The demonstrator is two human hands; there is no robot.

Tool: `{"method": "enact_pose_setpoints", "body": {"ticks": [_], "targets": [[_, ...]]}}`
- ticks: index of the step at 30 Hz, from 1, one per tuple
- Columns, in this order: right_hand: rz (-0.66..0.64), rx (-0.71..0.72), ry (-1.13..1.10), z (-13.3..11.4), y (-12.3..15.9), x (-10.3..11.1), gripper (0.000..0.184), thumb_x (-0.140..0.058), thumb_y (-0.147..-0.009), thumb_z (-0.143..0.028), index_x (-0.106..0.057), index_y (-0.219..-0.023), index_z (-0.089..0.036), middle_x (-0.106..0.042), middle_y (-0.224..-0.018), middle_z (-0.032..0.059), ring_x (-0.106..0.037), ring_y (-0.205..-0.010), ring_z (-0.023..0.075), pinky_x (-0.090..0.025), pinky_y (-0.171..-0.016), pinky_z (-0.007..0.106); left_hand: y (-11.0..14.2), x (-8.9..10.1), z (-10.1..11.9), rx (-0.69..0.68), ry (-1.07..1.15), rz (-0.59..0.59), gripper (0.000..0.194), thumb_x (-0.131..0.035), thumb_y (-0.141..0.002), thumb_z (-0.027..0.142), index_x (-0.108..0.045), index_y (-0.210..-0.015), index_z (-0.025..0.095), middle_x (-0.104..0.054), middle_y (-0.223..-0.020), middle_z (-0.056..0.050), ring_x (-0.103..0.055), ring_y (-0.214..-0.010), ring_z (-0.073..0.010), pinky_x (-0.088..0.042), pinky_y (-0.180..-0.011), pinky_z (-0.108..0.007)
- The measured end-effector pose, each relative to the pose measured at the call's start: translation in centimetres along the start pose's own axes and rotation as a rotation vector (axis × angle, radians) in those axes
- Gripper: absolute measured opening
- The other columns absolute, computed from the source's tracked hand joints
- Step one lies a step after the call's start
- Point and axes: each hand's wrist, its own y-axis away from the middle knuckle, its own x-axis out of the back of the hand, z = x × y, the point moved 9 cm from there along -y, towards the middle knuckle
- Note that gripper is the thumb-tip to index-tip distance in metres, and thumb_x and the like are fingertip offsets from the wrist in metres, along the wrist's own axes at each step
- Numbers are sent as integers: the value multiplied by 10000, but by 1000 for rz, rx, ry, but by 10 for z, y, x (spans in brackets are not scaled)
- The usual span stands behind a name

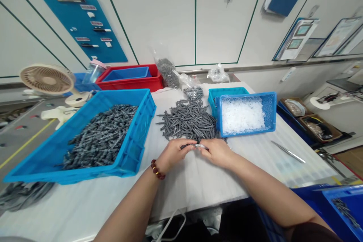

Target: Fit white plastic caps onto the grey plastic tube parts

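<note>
My left hand (174,153) and my right hand (217,152) meet at the middle of the white table (85,208), fingers pinched together on a small grey part (190,145) with a pale tip held between them. Just beyond them lies a loose pile of grey parts (188,121). A small blue bin (270,100) filled with white rings (242,115) stands tilted to the right of the pile. A large blue crate (129,155) to the left holds many more grey parts (99,136). A beaded bracelet (157,169) circles my left wrist.
Metal tweezers (287,152) lie on the table at right. A red crate (154,81) with a blue tray inside, plastic bags (168,70) of parts and a small fan (48,80) stand at the back. Another blue crate (340,206) sits at lower right.
</note>
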Motion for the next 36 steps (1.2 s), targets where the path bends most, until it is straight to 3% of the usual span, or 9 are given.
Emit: {"method": "enact_pose_setpoints", "body": {"ticks": [5,11,17,36], "targets": [[-16,79,-61,-5,0,-1,168,-412,-907,-218,-573,-935,-181,-629,-882,24,-558,-784,144,-260,-606,233,-1,2,0,69,68,-25,305,-487,-789,328,-681,-957,163,-666,-705,-26,-463,-444,-81,-383,-482,-193],[-27,38,-43,-2,-1,-1,177,-419,-913,-250,-582,-897,-183,-629,-816,20,-556,-740,143,-229,-575,241,-1,3,2,111,107,-26,302,-505,-757,349,-686,-906,158,-657,-663,-23,-453,-444,-87,-373,-485,-198],[4,-15,-1,1,-1,0,263,-409,-926,-350,-604,-852,-189,-633,-772,19,-539,-699,135,-189,-548,246,0,4,4,117,87,-12,299,-518,-748,370,-685,-877,159,-552,-490,18,-462,-443,-104,-365,-486,-201],[41,-42,6,4,-1,2,326,-404,-922,-418,-600,-802,-187,-620,-722,16,-535,-663,130,-183,-536,246,0,4,9,76,36,21,273,-488,-774,344,-678,-884,181,-531,-468,31,-449,-450,-106,-354,-493,-204]]}}
